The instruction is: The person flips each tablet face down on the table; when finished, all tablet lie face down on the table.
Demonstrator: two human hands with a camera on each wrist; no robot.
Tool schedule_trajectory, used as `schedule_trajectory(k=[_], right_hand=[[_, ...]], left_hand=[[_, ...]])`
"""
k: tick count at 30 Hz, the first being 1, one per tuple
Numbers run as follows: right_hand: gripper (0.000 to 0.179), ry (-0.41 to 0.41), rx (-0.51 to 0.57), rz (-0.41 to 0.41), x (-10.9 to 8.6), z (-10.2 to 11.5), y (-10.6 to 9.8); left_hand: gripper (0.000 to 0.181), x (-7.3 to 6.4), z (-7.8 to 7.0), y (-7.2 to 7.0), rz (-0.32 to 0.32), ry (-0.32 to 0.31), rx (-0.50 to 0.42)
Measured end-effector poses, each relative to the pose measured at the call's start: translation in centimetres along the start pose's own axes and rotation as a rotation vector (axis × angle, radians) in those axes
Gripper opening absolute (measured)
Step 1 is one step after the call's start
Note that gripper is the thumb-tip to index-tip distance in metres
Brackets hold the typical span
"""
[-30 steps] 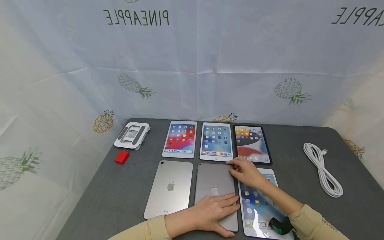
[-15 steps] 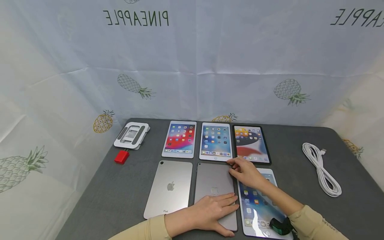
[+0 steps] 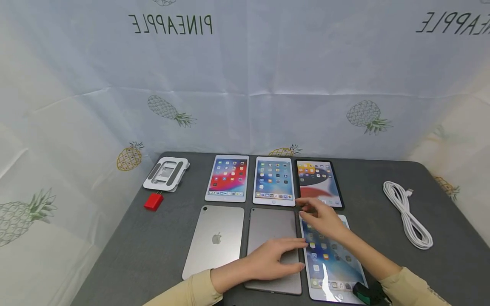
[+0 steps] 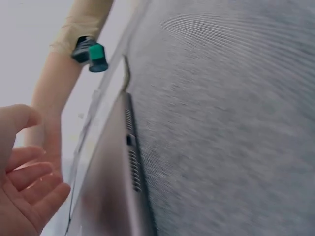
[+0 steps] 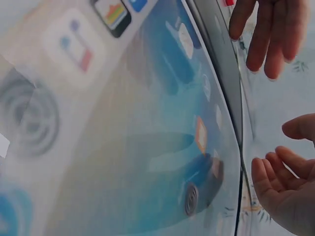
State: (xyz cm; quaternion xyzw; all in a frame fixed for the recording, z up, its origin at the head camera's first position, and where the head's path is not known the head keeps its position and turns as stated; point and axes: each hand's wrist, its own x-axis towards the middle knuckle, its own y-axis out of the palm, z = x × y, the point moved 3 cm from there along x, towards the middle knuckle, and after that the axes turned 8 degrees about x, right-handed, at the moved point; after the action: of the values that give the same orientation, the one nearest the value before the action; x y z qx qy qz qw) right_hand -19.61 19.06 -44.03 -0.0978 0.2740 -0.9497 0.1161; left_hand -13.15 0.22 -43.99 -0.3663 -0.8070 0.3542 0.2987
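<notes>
A grey tablet (image 3: 273, 223) lies back side up in the middle of the front row. My left hand (image 3: 269, 259) hovers over its lower part with fingers extended and nothing in it; in the left wrist view that hand (image 4: 29, 191) is apart from the tablet's edge with its speaker holes (image 4: 134, 162). My right hand (image 3: 323, 216), fingers loosely bent and holding nothing, is over the top left of a white tablet (image 3: 331, 265) with a lit screen, close to the grey tablet's upper right corner. The right wrist view has both hands apart, the right hand (image 5: 290, 191) below.
A silver tablet (image 3: 222, 250) lies face down at left. Behind stand-free in a row lie two white tablets, left (image 3: 228, 178) and middle (image 3: 273, 180), and a black-framed one (image 3: 320, 182). A white stand (image 3: 166, 172), red plug (image 3: 154, 201) and coiled white cable (image 3: 409, 216) flank them.
Both hands have come off the grey tablet. My left hand has risen from its lower right edge, and my right hand has drawn back rightward from its upper corner.
</notes>
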Motion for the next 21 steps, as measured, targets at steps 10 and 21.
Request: schedule_trajectory(k=[10, 21], right_hand=[[0.040, 0.057, -0.028, -0.011, -2.6, -0.6, -3.4], [0.039, 0.115, -0.145, -0.029, -6.0, -2.2, -6.0]], left_hand=[[0.042, 1.4, -0.1, -0.1, -0.097, -0.163, -0.482], [0.050, 1.9, -0.1, 1.5, -0.150, -0.495, -0.753]])
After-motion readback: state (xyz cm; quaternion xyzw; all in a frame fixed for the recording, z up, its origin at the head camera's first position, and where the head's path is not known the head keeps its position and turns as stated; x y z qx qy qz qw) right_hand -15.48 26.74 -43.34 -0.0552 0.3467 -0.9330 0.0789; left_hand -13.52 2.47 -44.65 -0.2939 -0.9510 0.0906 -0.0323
